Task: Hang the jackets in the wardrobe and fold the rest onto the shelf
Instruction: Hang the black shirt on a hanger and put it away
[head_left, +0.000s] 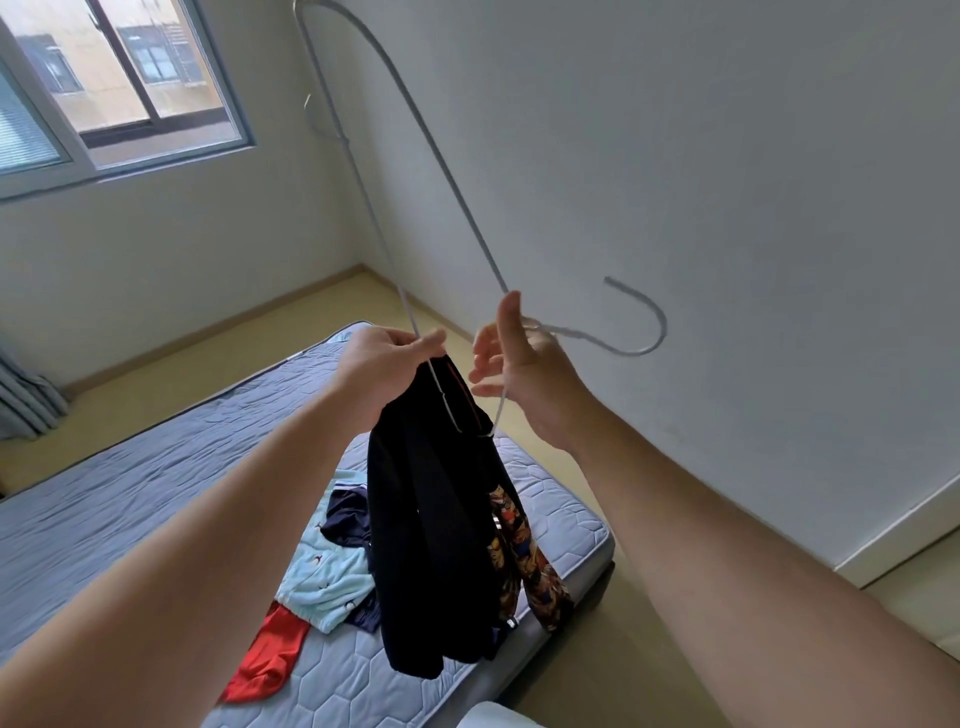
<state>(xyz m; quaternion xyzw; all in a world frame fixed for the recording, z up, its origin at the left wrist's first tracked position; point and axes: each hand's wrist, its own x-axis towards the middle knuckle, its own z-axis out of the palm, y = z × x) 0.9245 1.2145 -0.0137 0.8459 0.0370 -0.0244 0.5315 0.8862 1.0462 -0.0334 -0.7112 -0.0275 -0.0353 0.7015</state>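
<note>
The person holds a thin gray hanger (571, 335) up in the air over the bed (130, 493). A dark jacket (431, 545) hangs from the hanger and dangles down above the bed's right corner. It does not lie on the bed. A strip of cloth with bright pictures (519, 551) hangs down along the jacket's right side. I cannot tell if it is part of the jacket.

The left hand (387, 364) pinches the hanger wire between thumb and fingers, right at the top of the jacket. The right hand (524, 369) is just beside it. Its thumb points up and its fingers are spread out and loose. The twisted neck of the hanger lies against this hand by the thumb, and the hook sticks out to the right of it. No finger is curled around the wire.

More clothes lie in a heap on the bed near its right corner, under the jacket. There is a light blue top (322, 577) with tiny pictures on it and a dark blue piece (345, 519) touching it. A red piece (270, 654) lies next to the blue top, close to the near edge of the bed.

A window (104, 78) is in the far wall, and a gray curtain (26, 395) hangs at the left.
</note>
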